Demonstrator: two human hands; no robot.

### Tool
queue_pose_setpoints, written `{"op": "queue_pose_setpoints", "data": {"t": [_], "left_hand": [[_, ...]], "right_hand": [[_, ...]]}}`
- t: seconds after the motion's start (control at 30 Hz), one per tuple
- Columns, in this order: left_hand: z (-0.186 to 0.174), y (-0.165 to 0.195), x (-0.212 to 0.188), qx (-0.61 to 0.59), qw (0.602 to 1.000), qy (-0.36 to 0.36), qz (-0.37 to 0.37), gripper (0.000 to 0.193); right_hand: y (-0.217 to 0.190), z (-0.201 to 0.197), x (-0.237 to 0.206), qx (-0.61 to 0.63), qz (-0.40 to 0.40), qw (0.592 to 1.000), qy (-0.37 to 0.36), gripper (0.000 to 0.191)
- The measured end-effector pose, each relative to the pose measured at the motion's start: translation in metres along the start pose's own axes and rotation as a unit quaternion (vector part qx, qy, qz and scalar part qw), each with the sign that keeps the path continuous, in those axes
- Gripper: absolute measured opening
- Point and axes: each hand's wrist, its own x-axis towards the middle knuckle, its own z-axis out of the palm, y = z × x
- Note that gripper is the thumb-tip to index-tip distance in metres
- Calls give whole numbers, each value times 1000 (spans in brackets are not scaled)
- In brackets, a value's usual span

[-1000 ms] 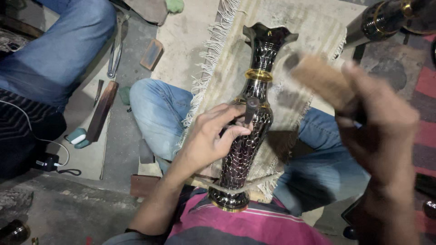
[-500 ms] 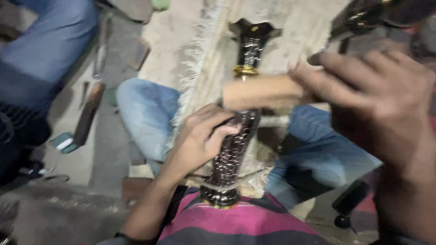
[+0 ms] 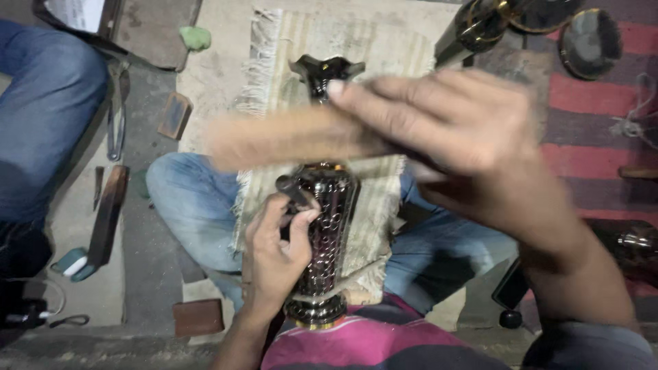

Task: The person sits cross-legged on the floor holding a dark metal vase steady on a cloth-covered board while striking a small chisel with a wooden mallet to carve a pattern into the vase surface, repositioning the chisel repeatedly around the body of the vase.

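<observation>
Vase (image 3: 325, 226) lies across the lap at frame centre. Left hand (image 3: 277, 250) pinches a punch (image 3: 293, 193) against it. Right hand (image 3: 452, 130) clamps a blurred mallet (image 3: 288, 137) above. Risk: an off-centre blow slips the punch, scarring the vase or striking fingers (image 3: 301, 219).

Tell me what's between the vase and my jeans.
A fringed beige cloth lies under the dark patterned vase, over the jeans; the head view shows it.
</observation>
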Motion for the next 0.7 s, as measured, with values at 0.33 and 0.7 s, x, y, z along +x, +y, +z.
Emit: {"op": "queue_pose_setpoints", "data": {"t": [0.33, 0.7], "left_hand": [[24, -13, -18, -1, 994, 108, -2, 18], [33, -19, -23, -46, 989, 139, 10, 19]], "right_hand": [[-11, -25, 35, 6, -6, 999, 45, 51], [-15, -17, 50, -11, -89, 995, 36, 56]]}}
